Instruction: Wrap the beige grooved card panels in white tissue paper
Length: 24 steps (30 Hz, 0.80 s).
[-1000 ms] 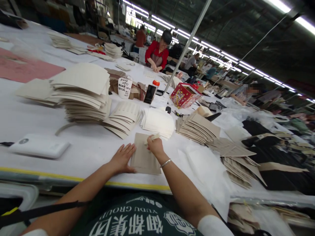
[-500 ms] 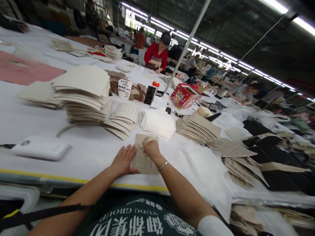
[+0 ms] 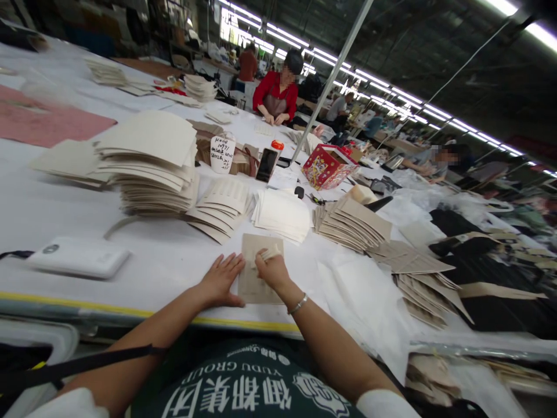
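We have the beige panel (image 3: pixel 261 292) lying flat on the white surface (image 3: pixel 174 249), close to its near edge, which carries a yellow strip (image 3: pixel 248 325). Our left hand (image 3: pixel 223 281) is laid palm down at the panel's left side, its fingers straight and spread open, gripping nothing; the fingertips and thumb tip reach the panel's left edge, so most of the panel lies to their right. Our right hand (image 3: pixel 272 268) is over the panel's upper right part, its fingers curled closed on a small pale piece (image 3: pixel 270 252) that shows along the top of the fist. The panel lies beneath this fist and extends below it towards us; whether the pale piece touches it, we cannot tell.

Just beyond the panel we see a white stack (image 3: pixel 281 215), with a fanned cream stack (image 3: pixel 221 203) to its left and a tan stack (image 3: pixel 352 223) to its right. Near the surface's left front lies a white device (image 3: pixel 80 256); thin white sheets (image 3: pixel 365 296) spread right of our right hand.
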Each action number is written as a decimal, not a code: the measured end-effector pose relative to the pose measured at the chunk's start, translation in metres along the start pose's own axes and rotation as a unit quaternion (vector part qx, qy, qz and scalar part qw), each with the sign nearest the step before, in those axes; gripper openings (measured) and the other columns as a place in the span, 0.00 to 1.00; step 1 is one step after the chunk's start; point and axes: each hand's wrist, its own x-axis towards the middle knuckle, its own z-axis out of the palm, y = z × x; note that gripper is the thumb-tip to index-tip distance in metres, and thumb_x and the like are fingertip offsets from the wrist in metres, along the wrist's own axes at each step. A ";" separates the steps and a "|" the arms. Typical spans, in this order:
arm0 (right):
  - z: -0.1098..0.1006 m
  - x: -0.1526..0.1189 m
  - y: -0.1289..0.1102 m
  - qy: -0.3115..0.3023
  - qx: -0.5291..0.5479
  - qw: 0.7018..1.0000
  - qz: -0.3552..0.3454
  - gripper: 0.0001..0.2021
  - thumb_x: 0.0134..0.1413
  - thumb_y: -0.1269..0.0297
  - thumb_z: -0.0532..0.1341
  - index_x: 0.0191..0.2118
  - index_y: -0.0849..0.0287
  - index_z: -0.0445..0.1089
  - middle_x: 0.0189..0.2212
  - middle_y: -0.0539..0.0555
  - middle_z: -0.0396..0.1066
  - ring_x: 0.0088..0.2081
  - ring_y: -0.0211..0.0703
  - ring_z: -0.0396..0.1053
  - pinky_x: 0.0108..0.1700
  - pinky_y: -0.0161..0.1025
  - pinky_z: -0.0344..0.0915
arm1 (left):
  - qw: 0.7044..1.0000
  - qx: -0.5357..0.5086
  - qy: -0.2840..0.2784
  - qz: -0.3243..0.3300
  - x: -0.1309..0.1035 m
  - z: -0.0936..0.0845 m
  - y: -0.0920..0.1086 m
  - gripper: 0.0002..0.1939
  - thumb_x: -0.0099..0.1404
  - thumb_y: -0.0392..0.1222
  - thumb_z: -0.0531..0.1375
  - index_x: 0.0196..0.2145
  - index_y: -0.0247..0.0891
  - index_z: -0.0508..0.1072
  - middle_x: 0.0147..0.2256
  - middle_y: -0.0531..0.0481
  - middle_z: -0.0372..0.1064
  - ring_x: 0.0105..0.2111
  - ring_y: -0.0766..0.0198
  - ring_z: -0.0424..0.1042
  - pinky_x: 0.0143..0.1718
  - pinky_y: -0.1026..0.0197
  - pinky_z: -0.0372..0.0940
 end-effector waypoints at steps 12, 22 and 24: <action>0.007 -0.046 0.012 -0.079 0.085 0.993 0.018 0.10 0.51 0.66 0.49 0.24 0.61 0.63 0.11 0.47 0.62 0.12 0.34 0.62 0.14 0.26 0.55 | 1.000 -0.016 0.008 0.003 0.001 -0.001 -0.006 0.51 0.43 0.64 0.59 0.59 0.35 0.49 0.61 0.40 0.42 0.61 0.49 0.40 0.59 0.46 0.36; -0.002 0.036 -0.029 0.037 0.027 0.999 -0.001 0.12 0.53 0.64 0.49 0.26 0.62 0.65 0.18 0.52 0.68 0.17 0.34 0.66 0.22 0.28 0.60 | 0.986 -0.012 0.157 -0.049 0.056 0.000 -0.029 0.28 0.59 0.27 0.45 0.58 0.34 0.53 0.56 0.43 0.56 0.56 0.62 0.55 0.56 0.57 0.50; 0.003 0.031 -0.033 0.026 0.003 1.000 -0.011 0.12 0.53 0.65 0.50 0.26 0.62 0.66 0.19 0.53 0.68 0.18 0.34 0.65 0.22 0.28 0.60 | 0.987 0.004 0.154 -0.051 0.056 0.004 -0.028 0.27 0.60 0.29 0.45 0.58 0.35 0.54 0.56 0.43 0.57 0.56 0.60 0.55 0.56 0.55 0.49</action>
